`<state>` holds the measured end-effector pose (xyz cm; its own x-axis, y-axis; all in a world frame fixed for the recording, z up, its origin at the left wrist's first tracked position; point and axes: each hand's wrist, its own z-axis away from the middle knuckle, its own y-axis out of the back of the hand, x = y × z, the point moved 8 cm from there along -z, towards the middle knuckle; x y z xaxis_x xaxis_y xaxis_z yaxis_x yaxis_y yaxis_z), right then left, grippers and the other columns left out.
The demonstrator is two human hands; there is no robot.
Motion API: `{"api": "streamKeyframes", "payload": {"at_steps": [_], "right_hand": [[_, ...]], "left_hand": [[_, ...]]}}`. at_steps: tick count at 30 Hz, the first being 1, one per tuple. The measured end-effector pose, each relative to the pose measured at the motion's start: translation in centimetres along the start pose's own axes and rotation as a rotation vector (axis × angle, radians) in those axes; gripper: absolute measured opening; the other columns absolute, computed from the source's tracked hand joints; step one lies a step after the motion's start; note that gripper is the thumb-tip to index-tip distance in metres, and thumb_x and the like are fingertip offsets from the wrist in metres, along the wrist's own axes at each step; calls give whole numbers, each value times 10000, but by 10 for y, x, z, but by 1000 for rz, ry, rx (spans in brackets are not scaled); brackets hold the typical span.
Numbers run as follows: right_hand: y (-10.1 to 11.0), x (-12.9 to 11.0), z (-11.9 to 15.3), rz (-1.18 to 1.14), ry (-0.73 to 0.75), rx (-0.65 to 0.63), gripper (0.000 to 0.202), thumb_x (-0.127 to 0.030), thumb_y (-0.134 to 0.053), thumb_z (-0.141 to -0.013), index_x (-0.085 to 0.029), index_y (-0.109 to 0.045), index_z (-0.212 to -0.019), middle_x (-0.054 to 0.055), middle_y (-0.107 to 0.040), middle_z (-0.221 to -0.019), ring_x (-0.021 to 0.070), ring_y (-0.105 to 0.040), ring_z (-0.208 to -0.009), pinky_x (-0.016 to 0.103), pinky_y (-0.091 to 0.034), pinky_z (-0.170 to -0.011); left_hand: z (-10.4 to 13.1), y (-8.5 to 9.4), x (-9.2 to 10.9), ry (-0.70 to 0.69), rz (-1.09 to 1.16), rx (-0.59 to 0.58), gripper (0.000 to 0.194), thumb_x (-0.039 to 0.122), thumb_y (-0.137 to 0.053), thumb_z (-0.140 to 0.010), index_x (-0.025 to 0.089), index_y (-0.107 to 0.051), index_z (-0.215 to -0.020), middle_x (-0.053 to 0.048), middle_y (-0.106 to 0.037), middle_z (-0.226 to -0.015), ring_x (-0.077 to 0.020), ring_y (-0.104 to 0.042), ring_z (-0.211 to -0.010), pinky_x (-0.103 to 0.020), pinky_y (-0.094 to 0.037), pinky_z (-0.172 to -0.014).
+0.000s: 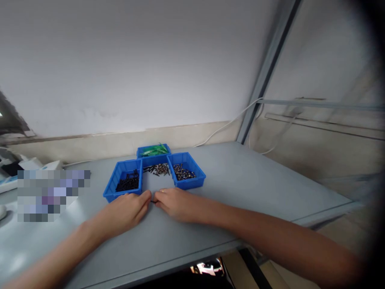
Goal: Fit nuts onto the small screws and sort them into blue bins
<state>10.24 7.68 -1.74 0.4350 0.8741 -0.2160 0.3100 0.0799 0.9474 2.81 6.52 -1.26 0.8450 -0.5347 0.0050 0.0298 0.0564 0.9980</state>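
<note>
My left hand (pixel 132 206) and my right hand (pixel 173 202) meet just in front of the blue bins, low over the table. Both are closed, fingertips pinched toward each other. A short, thin dark piece (pixel 153 202) bridges the small gap between them; its ends are hidden by the fingers. Left of centre, a blue bin (pixel 110 186) holds small black parts (pixel 128 182). The right blue bin (pixel 189 184) contains small shiny metal parts (pixel 182 172). Between these bins lies a loose pile of small dark and metallic pieces (pixel 161 169).
Behind the pile stands a third blue bin (pixel 150 160) with green slender pieces (pixel 155 150). A power strip (pixel 12 184) with plugs sits at the far left, near a pixelated patch. A white cable (pixel 222 127) runs along the wall to a metal post (pixel 255 100).
</note>
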Motion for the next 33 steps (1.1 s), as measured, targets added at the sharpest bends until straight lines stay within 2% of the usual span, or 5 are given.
{"api": "streamKeyframes", "payload": {"at_steps": [3,9,19,28,33], "right_hand": [[7,3,0,-81,-14,-37,196,-239,-367,-911,-138,-515,-831,61,-600,-804,148,-556,-732,260,-414,-651],[17,1,3,-192,-29,-116,122,-101,-382,-854,-158,-479,-807,16,-573,-731,107,-503,-601,220,-363,-547],[14,-1,3,-38,-16,-153,208,-254,-377,-907,-143,-537,-834,49,-605,-763,145,-544,-671,259,-371,-592],[14,4,5,-17,29,-81,148,-184,-379,-895,-145,-517,-861,45,-603,-735,132,-534,-604,242,-357,-530],[12,4,3,2,20,-68,231,-244,-332,-923,-138,-530,-870,51,-609,-724,136,-544,-596,254,-380,-540]], "left_hand": [[1,3,-1,11,25,5,285,304,-224,-929,194,-479,-867,-17,-584,-664,-194,-596,-628,-287,-387,-554],[2,3,3,-45,63,-9,368,334,-189,-944,192,-526,-903,-34,-613,-685,-187,-615,-654,-285,-411,-587],[1,2,5,-31,6,6,339,300,-196,-942,179,-505,-872,-25,-586,-609,-186,-594,-563,-270,-390,-515],[2,13,9,-50,87,74,274,377,-304,-916,196,-505,-875,-1,-583,-673,-161,-586,-620,-252,-375,-532],[4,14,7,-67,78,115,277,328,-277,-928,199,-522,-900,-8,-605,-732,-161,-605,-684,-259,-405,-588]]}}
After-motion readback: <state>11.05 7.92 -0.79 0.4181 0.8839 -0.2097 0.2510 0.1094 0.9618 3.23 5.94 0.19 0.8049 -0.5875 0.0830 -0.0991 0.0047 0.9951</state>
